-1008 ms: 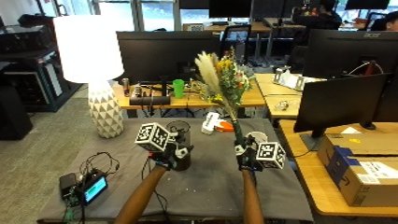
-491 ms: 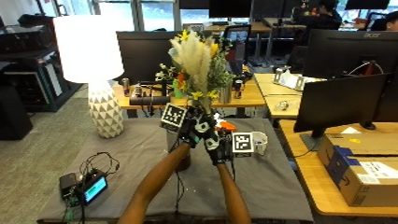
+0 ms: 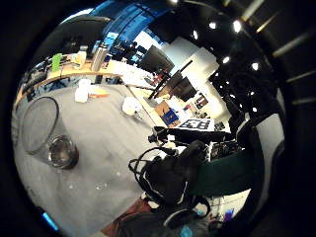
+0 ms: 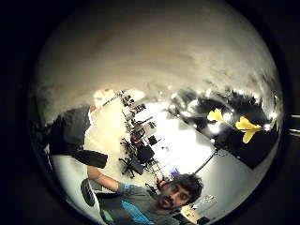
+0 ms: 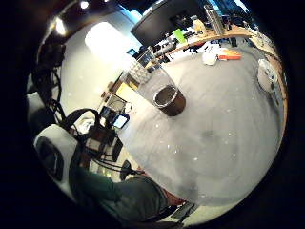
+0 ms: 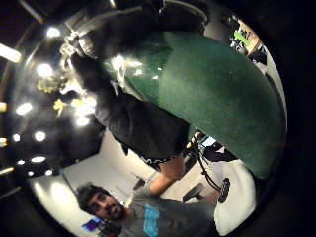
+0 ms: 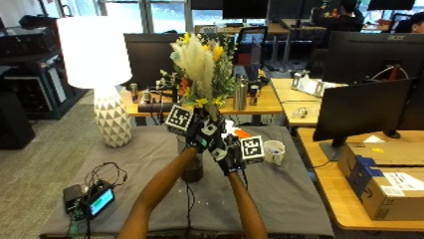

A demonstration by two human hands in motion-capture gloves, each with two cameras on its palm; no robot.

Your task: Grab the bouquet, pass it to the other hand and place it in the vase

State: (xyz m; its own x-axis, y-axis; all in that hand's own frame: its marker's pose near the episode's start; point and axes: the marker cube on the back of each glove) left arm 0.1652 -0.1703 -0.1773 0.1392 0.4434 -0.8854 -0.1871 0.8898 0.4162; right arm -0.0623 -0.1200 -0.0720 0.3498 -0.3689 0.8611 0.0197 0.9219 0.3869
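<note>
Two hands at one bouquet
Left hand and right hand both grip its stems above the tabletop, vase below.

Bouquet above vase (on table).

outside view: high, behind the person's head, facing forward down over the grey table toward the desks. left little-finger palm view: faces down and across the table, glass vase fairly near. right little-finger palm view: same tabletop and vase from the opposite side (these two share most). left thumb view: points up at the ceiling. right thumb view: very close on a green stem wrap.
</note>
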